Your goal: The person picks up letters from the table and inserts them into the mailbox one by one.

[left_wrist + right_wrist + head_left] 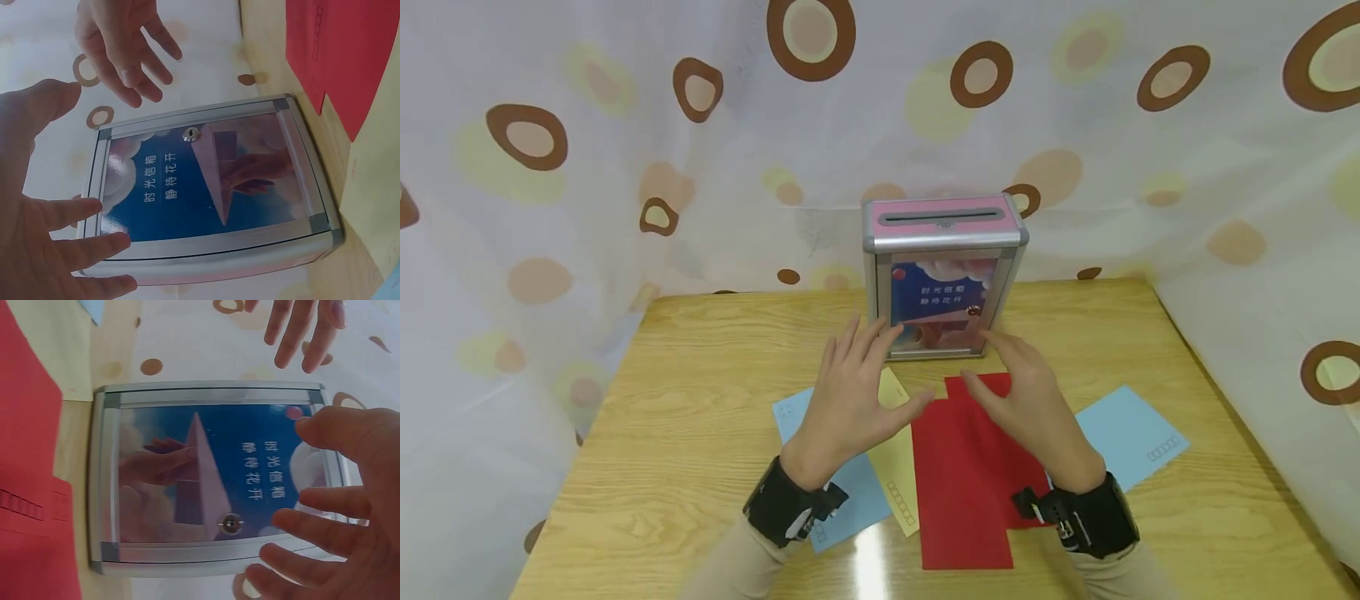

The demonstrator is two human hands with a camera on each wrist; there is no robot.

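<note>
Both hands are held up over the envelopes, in front of a pink-topped box (943, 285) with a silver frame and a slot in its lid. My left hand (850, 404) spreads its fingers, thumb pointing inward, with nothing in it. Facing it, my right hand (1037, 417) also has its fingers apart and holds nothing. Beneath them two red envelopes (962, 517) overlap. A yellow envelope (898, 475) and a blue envelope (861, 492) lie partly behind the left hand. Another blue envelope (1131, 429) lies right of the right wrist. The box's printed front and round lock (230, 524) show in the right wrist view.
The wooden table (700, 400) carries everything, with its far edge just behind the box. A pale curtain (865, 133) with brown ring shapes hangs behind it and along both sides. Black camera straps (775, 504) are on both wrists.
</note>
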